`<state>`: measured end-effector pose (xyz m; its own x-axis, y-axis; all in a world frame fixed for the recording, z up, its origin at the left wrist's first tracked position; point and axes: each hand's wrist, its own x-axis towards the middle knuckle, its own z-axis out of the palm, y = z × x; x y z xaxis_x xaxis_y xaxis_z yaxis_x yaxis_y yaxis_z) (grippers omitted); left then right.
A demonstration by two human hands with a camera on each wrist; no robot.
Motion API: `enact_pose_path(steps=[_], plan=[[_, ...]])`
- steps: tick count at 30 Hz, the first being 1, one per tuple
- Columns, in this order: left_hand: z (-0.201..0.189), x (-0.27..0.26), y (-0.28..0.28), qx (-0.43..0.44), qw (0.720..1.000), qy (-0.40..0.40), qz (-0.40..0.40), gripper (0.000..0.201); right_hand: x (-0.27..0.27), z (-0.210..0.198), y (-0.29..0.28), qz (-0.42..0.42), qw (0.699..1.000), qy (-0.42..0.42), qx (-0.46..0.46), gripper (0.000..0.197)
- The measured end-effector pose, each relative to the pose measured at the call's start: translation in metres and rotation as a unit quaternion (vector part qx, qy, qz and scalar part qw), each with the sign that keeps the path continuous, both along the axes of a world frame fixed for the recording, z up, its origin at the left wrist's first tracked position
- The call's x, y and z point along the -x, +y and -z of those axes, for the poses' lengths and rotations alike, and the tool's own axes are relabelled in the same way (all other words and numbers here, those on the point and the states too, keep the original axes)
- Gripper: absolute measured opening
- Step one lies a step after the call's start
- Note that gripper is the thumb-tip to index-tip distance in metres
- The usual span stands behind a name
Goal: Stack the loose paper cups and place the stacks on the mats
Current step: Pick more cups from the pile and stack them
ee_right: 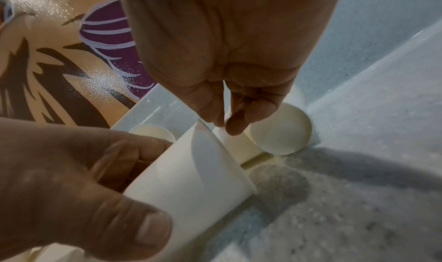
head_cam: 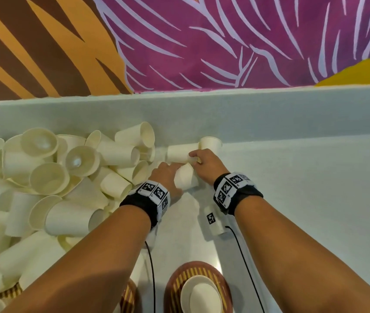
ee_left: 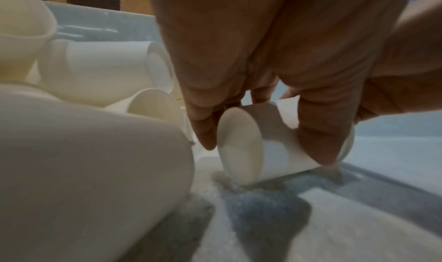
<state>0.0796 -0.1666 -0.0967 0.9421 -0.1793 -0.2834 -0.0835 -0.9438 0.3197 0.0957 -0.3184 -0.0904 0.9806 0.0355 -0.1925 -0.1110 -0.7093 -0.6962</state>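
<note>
My left hand (head_cam: 165,175) grips a white paper cup (head_cam: 185,179) (ee_left: 270,152) (ee_right: 191,171) by its side wall, low over the pale counter. Just beyond it, my right hand (head_cam: 198,158) pinches the rim of a second cup (head_cam: 178,152) (ee_right: 235,145) that lies on its side by the back ledge. A third cup (head_cam: 211,143) (ee_right: 282,131) lies against the ledge behind my right hand. A big heap of loose cups (head_cam: 55,177) fills the counter's left. A striped round mat (head_cam: 172,288) at the near edge carries a cup stack (head_cam: 201,294).
The raised back ledge (head_cam: 269,114) runs under a painted wall. Another striped mat (head_cam: 130,297) peeks out beneath my left forearm. A small white tagged block (head_cam: 212,220) with a black cable lies between my wrists. Bare counter (head_cam: 315,188) stretches to the right.
</note>
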Motion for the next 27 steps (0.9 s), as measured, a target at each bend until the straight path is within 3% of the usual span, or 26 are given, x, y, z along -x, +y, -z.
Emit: enact_pose_path(steps=[4, 9, 15, 20, 22, 24, 27], plan=[[-0.001, -0.007, 0.008, 0.008, 0.999, 0.033, -0.037, 0.075, 0.001, -0.003, 0.003, 0.016, 0.999, -0.015, -0.025, 0.036], [0.001, -0.013, 0.016, 0.03, 0.995, 0.05, -0.078, 0.066, 0.004, -0.019, 0.001, 0.031, 0.993, -0.102, -0.047, 0.029], [-0.007, -0.009, 0.019, 0.003, 0.996, 0.019, -0.086, 0.063, 0.007, -0.029, -0.005, 0.088, 0.978, -0.188, -0.011, 0.015], [-0.005, -0.011, 0.009, 0.048, 0.995, 0.013, -0.081, 0.073, 0.018, -0.036, -0.003, 0.058, 0.99, -0.103, -0.069, 0.028], [-0.006, -0.011, 0.004, 0.072, 0.994, 0.01, -0.076, 0.074, 0.021, -0.036, -0.006, 0.084, 0.992, -0.093, -0.028, 0.024], [-0.006, -0.01, 0.0, 0.085, 0.994, 0.01, -0.064, 0.075, 0.022, -0.036, -0.019, 0.139, 0.982, -0.1, 0.074, 0.024], [-0.003, -0.007, -0.004, 0.084, 0.995, 0.025, -0.05, 0.076, 0.031, -0.034, -0.046, 0.185, 0.956, -0.02, 0.226, 0.032]])
